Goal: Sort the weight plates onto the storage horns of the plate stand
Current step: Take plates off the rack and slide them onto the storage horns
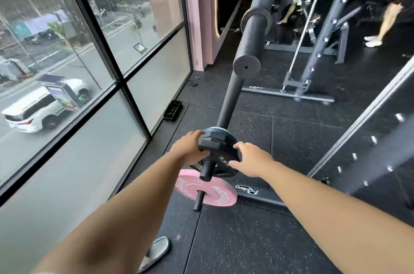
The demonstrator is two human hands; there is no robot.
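Black rubber weight plates (pixel 215 157), a small stack, sit on a dark steel storage horn (pixel 207 171) of the plate stand, just above a pink disc plate (pixel 207 190) on a lower horn. Left hand (pixel 187 148) grips the stack's edge; right hand (pixel 251 159) presses open-fingered against it. Seating looks nearly finished. The stand's base and any remaining plates are out of view.

Both hands (pixel 188 147) (pixel 252 159) on black plate (pixel 220 165), horn (pixel 207 170)

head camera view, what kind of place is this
Most likely a gym: round black weight plates and a pink disc plate sit on storage horns, beside a grey steel rack on speckled rubber flooring.
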